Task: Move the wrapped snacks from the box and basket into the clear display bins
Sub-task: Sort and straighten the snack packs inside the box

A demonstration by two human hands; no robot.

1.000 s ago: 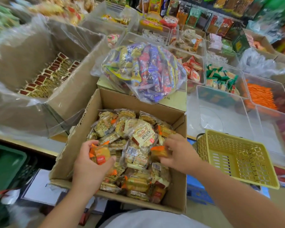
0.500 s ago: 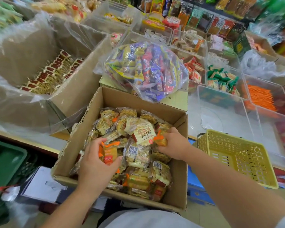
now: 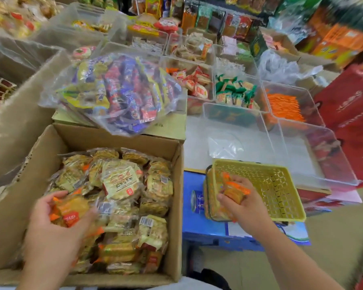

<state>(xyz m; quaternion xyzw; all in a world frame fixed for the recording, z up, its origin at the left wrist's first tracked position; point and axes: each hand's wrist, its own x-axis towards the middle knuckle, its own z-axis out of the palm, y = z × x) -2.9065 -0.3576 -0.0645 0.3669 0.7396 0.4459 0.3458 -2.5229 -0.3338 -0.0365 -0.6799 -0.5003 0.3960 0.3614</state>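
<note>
An open cardboard box (image 3: 174,197) in front of me is heaped with clear-wrapped yellow and orange snacks (image 3: 124,185). My left hand (image 3: 57,231) is inside the box at its near left and grips orange-wrapped snacks (image 3: 69,210). My right hand (image 3: 241,204) is over the left end of the yellow plastic basket (image 3: 281,193) and holds orange-wrapped snacks (image 3: 235,190). Beyond the basket stand two clear display bins (image 3: 235,130), (image 3: 323,155) with nothing visible inside.
A clear bag of purple and red wrapped sweets (image 3: 122,93) lies on a closed carton behind the box. Filled clear bins (image 3: 197,82) run to the back. A large lined carton (image 3: 19,114) stands at left, red boxes (image 3: 348,114) at right, a blue carton (image 3: 197,227) under the basket.
My right hand has left the box with a few snacks and moved right, over the yellow basket. My left hand has stayed in the box gripping orange packets. The view has shifted right.
</note>
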